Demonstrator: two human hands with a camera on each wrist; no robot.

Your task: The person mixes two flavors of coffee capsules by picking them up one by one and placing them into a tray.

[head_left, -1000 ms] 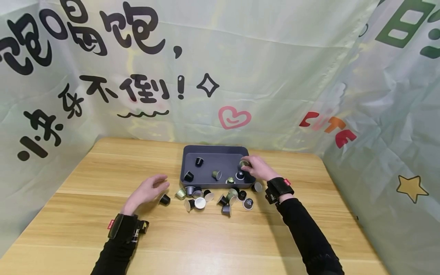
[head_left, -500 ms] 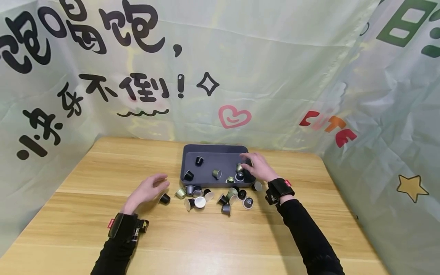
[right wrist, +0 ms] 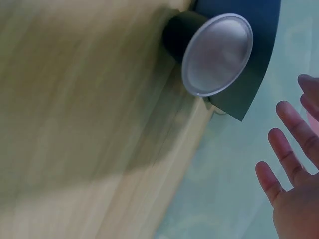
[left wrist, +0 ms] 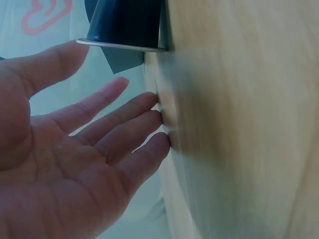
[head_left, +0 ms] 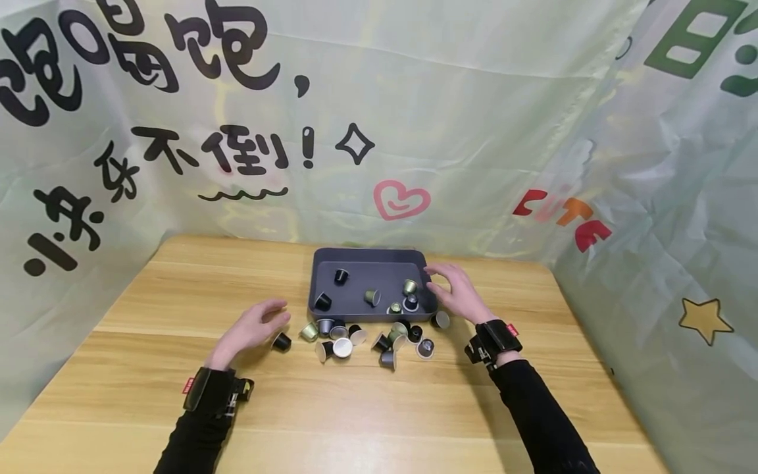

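while the right hand is hovering beside the right rim of the dark grey tray, its fingers are standing apart and are holding nothing. six coffee capsules are lying inside this tray, and more capsules are lying on the wooden table before it. the left hand is hanging just beside a black capsule, its fingers also keeping gaps; whether its thumb is touching the capsule, i cannot tell.

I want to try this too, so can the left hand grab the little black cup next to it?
Probably yes. The left hand is open and holds nothing, and the little black cup lies close by on the table, with nothing seen between them.
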